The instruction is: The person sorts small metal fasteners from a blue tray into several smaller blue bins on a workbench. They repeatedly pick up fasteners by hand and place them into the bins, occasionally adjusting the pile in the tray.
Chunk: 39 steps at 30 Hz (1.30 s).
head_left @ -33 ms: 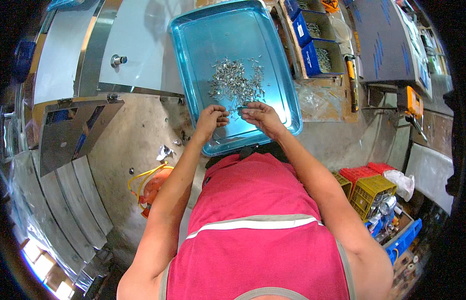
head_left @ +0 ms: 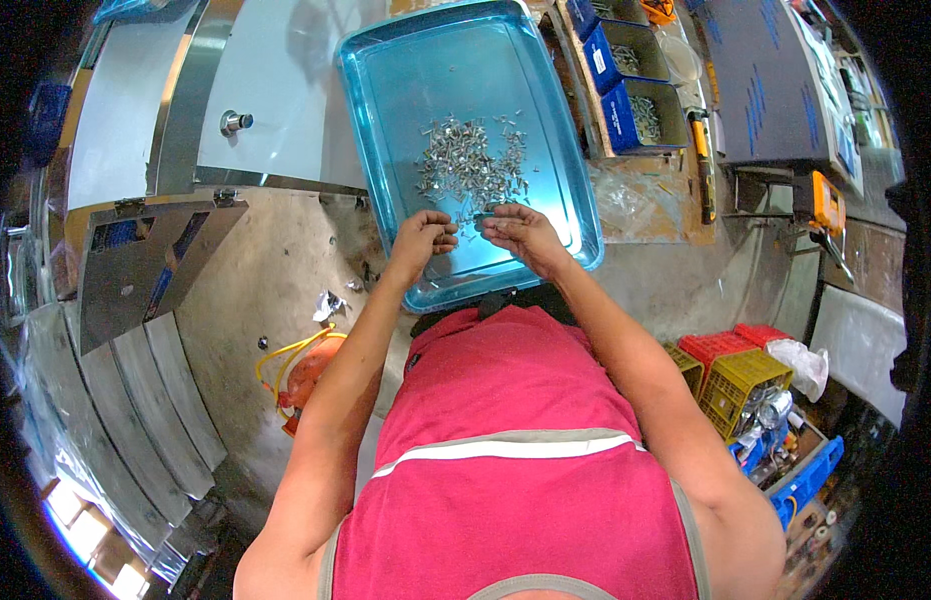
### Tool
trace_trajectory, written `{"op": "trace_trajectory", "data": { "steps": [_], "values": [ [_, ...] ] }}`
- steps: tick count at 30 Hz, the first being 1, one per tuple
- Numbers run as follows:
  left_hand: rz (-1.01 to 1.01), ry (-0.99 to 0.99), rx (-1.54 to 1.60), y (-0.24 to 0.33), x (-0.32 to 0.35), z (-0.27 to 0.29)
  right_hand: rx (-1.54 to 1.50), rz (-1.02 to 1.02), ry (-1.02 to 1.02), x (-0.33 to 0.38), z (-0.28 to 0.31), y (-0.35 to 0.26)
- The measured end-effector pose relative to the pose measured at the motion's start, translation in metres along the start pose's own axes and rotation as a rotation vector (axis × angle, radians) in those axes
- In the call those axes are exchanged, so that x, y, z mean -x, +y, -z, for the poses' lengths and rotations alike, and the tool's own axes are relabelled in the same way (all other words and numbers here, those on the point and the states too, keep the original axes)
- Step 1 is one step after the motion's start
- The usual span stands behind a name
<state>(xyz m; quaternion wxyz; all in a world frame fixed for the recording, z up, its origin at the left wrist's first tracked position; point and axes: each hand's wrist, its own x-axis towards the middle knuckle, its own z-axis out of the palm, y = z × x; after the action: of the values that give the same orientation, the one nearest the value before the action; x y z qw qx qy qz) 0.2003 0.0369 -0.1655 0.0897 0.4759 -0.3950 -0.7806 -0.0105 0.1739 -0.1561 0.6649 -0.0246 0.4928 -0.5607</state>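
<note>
Small silvery metal pieces, which look like screws or rivets [head_left: 469, 158], lie heaped in the middle of a large shiny blue tray [head_left: 385, 180]. Over the tray's near part, just below the heap, both my hands face each other a short way apart. My left hand [head_left: 425, 243] has its fingers curled inward. Thumb and fingertips come together in a pinch on my right hand [head_left: 523, 238]. Whatever either hand holds is too small or hidden to make out. A few loose pieces lie between the hands and the heap.
Blue bins [head_left: 635, 115] with small metal parts stand right of the tray, beside a yellow-and-black tool [head_left: 701, 165]. A metal panel with a round fitting [head_left: 235, 122] lies left. Low on the right are yellow crates [head_left: 740, 390]; an orange round object [head_left: 315, 370] sits low on the left.
</note>
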Motion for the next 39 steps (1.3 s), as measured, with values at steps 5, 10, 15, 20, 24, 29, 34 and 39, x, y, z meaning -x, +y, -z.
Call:
{"op": "trace_trajectory", "data": {
  "steps": [5, 10, 15, 20, 24, 29, 34, 39],
  "values": [
    [0.019, -0.038, 0.027, 0.008, 0.008, -0.007, -0.032, -0.034, 0.020, 0.001, 0.004, -0.003],
    [-0.082, -0.053, -0.140, 0.026, 0.012, -0.032, -0.044, -0.033, -0.020, -0.001, 0.009, -0.017],
    [-0.485, -0.034, -0.765, 0.049, 0.029, -0.086, -0.023, -0.075, -0.055, 0.003, 0.011, -0.026],
    [-0.865, 0.061, -0.995, 0.080, 0.047, -0.131, -0.175, -0.103, -0.001, 0.016, 0.005, -0.073],
    [-0.625, 0.263, -0.827, 0.101, 0.049, -0.108, 0.381, 0.318, 0.056, 0.046, 0.019, -0.178],
    [-0.399, 0.481, -0.793, 0.094, 0.036, -0.046, 1.080, 1.059, 0.600, 0.006, 0.038, -0.323],
    [-0.428, 0.437, -0.935, 0.041, 0.043, -0.023, 1.649, 1.430, 0.777, -0.041, 0.029, -0.331],
    [-0.474, 0.369, -1.146, -0.010, 0.033, -0.022, 1.323, 1.175, 0.533, -0.006, -0.004, -0.191]
  ]
}}
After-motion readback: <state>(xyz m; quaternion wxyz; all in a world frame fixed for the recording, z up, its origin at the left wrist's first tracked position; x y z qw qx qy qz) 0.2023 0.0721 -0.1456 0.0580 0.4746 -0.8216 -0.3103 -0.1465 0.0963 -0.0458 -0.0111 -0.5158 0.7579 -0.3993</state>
